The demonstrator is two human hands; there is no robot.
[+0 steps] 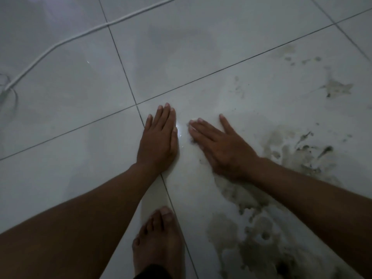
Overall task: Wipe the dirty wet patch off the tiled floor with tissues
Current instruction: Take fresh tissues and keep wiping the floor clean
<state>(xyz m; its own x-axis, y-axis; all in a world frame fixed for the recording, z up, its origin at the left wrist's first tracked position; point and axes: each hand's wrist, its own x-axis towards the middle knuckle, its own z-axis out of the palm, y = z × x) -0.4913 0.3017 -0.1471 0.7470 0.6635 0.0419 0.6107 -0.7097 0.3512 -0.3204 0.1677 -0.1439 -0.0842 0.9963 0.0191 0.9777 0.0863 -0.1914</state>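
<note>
Bare foot standing nearest, at the bottom middle, toes pointing far, straddling a grout line of the tiled floor. Dim light throughout.

Dirty wet patch spreading over the near right tile, grey-brown smears running from the bottom edge up past the right forearm; further dark flecks and blotches lying toward the far right.

Left hand lying flat on the floor just left of centre, palm down, fingers straight and held together, gripping nothing. Right hand lying flat just beside it, apart by a narrow gap, palm down, fingers spread and pointing far-left, thumb out, holding nothing. A small glint of wet floor showing between the two hands.

White cable trailing across the far left tiles, from the top edge down to the left edge.
</note>
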